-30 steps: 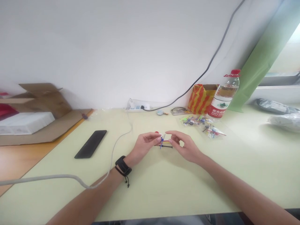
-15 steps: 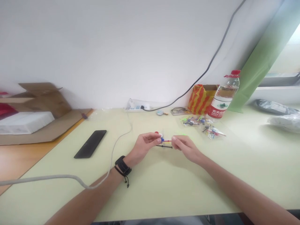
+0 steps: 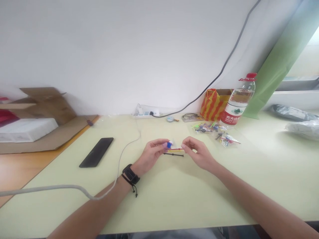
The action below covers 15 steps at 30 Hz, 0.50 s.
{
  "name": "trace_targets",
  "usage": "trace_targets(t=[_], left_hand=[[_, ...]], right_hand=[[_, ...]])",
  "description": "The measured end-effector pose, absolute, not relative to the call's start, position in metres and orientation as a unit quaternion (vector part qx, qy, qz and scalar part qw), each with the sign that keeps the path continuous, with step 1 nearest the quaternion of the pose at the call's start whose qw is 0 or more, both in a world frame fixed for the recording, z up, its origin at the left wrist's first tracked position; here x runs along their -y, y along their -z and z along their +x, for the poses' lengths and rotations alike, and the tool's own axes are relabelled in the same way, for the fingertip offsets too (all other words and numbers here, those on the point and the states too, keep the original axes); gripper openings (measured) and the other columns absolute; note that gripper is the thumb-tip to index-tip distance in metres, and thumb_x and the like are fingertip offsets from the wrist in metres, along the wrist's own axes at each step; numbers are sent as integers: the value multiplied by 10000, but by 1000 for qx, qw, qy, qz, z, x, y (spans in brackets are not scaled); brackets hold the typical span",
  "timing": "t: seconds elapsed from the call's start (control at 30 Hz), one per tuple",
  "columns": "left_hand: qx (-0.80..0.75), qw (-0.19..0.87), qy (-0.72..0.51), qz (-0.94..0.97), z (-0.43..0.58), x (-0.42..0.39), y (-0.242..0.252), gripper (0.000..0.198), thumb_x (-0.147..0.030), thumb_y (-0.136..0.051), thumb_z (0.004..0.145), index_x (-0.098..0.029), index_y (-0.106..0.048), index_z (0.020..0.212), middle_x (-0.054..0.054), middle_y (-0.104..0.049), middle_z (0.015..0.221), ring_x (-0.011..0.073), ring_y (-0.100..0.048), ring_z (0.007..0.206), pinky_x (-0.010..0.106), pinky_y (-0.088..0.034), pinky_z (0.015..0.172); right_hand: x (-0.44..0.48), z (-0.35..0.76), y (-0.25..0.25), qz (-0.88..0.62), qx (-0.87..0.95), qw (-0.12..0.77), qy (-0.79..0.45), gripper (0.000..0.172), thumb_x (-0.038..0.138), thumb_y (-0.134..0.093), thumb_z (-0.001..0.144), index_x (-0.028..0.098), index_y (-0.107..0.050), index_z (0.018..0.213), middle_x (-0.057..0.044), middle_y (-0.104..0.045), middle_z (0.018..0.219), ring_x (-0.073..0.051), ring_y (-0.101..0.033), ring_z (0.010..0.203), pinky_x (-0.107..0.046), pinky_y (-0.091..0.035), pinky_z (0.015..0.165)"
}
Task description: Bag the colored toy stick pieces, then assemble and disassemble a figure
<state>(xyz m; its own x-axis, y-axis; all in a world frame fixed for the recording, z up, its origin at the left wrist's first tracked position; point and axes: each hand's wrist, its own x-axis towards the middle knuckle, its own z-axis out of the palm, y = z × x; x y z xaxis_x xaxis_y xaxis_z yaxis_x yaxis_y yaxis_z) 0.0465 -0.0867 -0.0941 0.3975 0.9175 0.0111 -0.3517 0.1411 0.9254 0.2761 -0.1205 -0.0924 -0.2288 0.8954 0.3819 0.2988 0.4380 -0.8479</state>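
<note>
My left hand (image 3: 156, 150) pinches a small blue plastic piece (image 3: 169, 145) between thumb and fingers. A bit of white shows beside the blue piece; its exact shape is too small to make out. Opposite it, my right hand (image 3: 196, 151) has its thumb and forefinger drawn together. The right end of a thin red rod (image 3: 177, 149) meets those fingertips, but I cannot tell if they grip it. Just under the red rod runs a yellow rod (image 3: 176, 151). A black rod (image 3: 173, 154) lies on the table closest to me, below both hands.
Bags of small coloured plastic parts (image 3: 226, 139) lie to the right, near a water bottle (image 3: 233, 111) and a striped bag (image 3: 211, 104). A black phone-like slab (image 3: 96, 152) is at left. A grey cable (image 3: 119, 169) crosses my left forearm. A power strip (image 3: 147, 114) stands by the wall.
The blue piece has turned and shifted slightly left and up, apart from the red rod's line. My right hand has risen a little, with its fingers less tightly closed. The red part at my left fingertips is hidden.
</note>
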Motion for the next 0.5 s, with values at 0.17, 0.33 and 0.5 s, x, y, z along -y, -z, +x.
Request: trace_targets(t=[0.17, 0.33, 0.5], left_hand=[[-305, 700, -464, 448, 45, 84, 92, 249, -310, -820, 829, -142, -804, 1013, 111, -783, 1048, 157, -707, 851, 274, -535, 842], [-318, 694, -484, 428, 45, 82, 90, 252, -360, -807, 846, -121, -790, 924, 94, -777, 898, 123, -674, 705, 221, -496, 642], [-333, 693, -492, 409, 44, 80, 90, 297, -396, -819, 835, -106, -762, 858, 72, -750, 790, 96, -642, 643, 195, -474, 587]], right_hand=[[114, 281, 98, -439, 719, 457, -287, 255, 450, -525, 1011, 229, -559, 889, 10, -558, 701, -159, -506, 627, -295, -418, 584], [105, 289, 111, -489, 764, 373, -193, 134, 312, -523, 996, 228, -608, 935, -7, -636, 754, -176, -565, 679, -313, -446, 647], [97, 297, 123, -489, 821, 283, -83, 222, 188, -512, 976, 219, -684, 1114, -71, -703, 954, -241, -626, 936, -372, -486, 811]])
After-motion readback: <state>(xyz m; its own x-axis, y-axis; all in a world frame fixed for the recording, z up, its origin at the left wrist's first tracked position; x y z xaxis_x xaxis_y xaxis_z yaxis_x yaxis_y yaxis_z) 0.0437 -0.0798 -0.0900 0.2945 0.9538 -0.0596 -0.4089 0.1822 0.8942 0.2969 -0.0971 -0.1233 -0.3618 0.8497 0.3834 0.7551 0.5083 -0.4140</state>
